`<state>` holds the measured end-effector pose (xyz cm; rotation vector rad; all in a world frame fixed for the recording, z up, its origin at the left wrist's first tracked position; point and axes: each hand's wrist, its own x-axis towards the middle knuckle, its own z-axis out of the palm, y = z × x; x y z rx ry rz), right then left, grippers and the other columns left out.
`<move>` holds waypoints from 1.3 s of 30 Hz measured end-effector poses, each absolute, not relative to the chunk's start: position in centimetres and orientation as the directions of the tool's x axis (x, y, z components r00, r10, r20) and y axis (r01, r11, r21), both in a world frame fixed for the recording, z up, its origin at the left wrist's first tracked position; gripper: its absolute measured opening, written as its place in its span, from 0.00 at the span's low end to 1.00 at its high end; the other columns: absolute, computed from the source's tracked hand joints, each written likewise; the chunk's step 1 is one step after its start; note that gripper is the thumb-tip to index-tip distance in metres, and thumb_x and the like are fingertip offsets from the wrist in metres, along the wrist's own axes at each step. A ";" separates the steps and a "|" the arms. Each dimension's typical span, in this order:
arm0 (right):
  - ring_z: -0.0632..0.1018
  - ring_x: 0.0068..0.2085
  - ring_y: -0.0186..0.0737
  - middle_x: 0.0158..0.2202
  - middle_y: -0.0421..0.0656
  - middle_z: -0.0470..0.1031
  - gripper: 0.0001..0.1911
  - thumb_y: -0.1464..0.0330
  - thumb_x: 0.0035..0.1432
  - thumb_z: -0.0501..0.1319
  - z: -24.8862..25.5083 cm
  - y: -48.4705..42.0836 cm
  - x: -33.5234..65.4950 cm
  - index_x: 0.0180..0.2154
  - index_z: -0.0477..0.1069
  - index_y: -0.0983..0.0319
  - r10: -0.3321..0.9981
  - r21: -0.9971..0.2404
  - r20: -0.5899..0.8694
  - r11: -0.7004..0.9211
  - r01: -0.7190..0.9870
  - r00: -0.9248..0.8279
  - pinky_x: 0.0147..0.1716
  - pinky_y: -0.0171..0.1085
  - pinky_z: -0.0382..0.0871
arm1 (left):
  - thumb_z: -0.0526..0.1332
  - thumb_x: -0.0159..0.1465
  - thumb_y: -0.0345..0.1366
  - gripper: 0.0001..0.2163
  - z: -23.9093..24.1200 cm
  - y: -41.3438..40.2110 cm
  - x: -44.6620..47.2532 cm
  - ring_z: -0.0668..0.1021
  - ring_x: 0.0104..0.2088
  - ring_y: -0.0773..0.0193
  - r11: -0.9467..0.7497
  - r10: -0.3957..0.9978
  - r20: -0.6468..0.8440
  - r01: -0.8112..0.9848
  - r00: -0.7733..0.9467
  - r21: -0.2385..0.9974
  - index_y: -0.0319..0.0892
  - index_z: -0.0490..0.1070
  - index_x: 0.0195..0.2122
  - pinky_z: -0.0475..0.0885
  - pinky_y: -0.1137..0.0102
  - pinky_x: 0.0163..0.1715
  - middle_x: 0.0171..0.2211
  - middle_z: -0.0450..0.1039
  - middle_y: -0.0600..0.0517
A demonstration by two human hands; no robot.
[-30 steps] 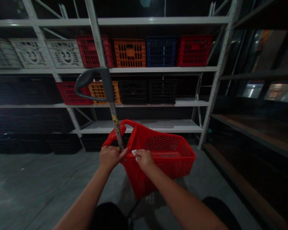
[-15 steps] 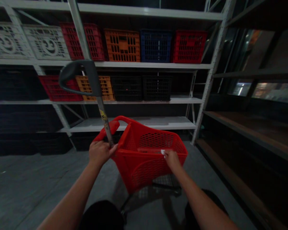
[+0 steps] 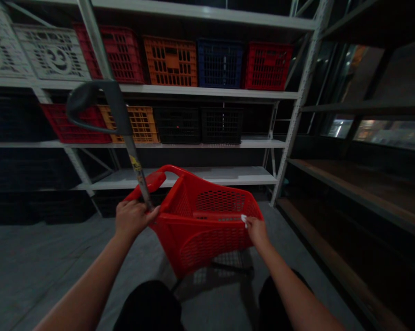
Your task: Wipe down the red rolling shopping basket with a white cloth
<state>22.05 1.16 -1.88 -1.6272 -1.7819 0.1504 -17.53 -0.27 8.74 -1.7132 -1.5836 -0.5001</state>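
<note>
A red plastic shopping basket [image 3: 207,234] stands on the grey floor in front of me. From its left corner a metal pole rises to a grey pull handle [image 3: 93,99]. My left hand [image 3: 131,218] is closed around the bottom of that pole. At the basket's near right rim, my right hand [image 3: 256,230] is closed on a small white cloth [image 3: 244,219] and presses it against the red plastic. The inside of the basket looks empty.
White metal shelving [image 3: 207,92] fills the wall ahead, holding red, orange, blue, black and white crates. Dark wooden shelves [image 3: 366,188] run along the right. Bare concrete floor [image 3: 38,266] stretches left. My dark-trousered knees show at the bottom edge.
My right hand has slid with the cloth along the basket's near rim from beside the pole to its right corner. The view has shifted, so the basket and handle sit further left.
</note>
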 end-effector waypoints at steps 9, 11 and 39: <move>0.76 0.40 0.37 0.39 0.45 0.76 0.17 0.78 0.50 0.53 -2.0 0.9 23.6 0.38 0.75 0.61 0.909 -0.521 0.418 0.245 0.818 -0.006 0.42 0.33 0.67 | 0.48 0.55 0.54 0.23 8.4 0.1 -18.2 0.70 0.27 0.58 0.028 0.676 0.719 0.969 0.163 -0.245 0.41 0.70 0.18 0.56 0.64 0.33 0.18 0.68 0.48; 0.77 0.37 0.39 0.36 0.46 0.77 0.15 0.75 0.52 0.53 -2.2 0.7 26.5 0.36 0.75 0.61 0.926 -0.516 0.367 0.128 0.847 0.083 0.38 0.33 0.68 | 0.48 0.55 0.54 0.24 8.3 0.1 -18.2 0.70 0.27 0.58 0.043 0.662 0.731 0.966 0.163 -0.254 0.41 0.70 0.18 0.57 0.64 0.33 0.18 0.68 0.48; 0.76 0.37 0.39 0.36 0.44 0.77 0.16 0.77 0.51 0.52 -1.8 -0.2 23.6 0.37 0.75 0.60 0.922 -0.532 0.388 0.212 0.820 0.013 0.38 0.34 0.67 | 0.50 0.55 0.51 0.21 8.6 -0.7 -18.0 0.71 0.31 0.55 -0.032 0.705 0.694 0.985 0.144 -0.172 0.40 0.72 0.21 0.56 0.60 0.39 0.21 0.72 0.46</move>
